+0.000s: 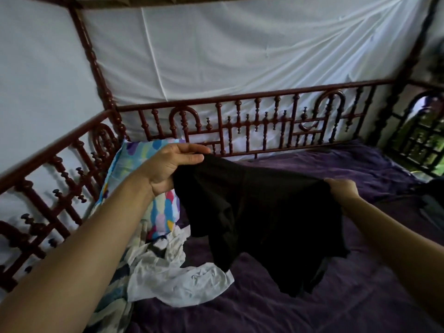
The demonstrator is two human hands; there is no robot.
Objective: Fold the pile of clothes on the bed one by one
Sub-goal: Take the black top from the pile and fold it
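We hold a black piece of clothing [259, 217] up in the air over the bed [336, 296]. Our left hand [173, 168] is closed on one top corner, with the thumb on top and the fingers tucked under the cloth. Our right hand [341, 188] is closed tight on the other top corner. The cloth sags a little between our hands and hangs down below them, with its bottom end close to the purple sheet. We cannot tell if it touches.

Below our left arm lies a white piece of clothing [177, 277], all crumpled up. It waits its turn. Past our left hand leans a pillow with many colors [158, 212], close to the red wooden rail [240, 121].

We think this step is opening the black cloth out so we can fold it. To do it well, we pull our hands a bit apart so the top edge goes straight. We keep both hands at the same height. Then we lay the cloth flat on the bare sheet under our right hand, away from the white one, so they do not get mixed. The cloth looks thin and floppy, so it may bunch up if we go fast.
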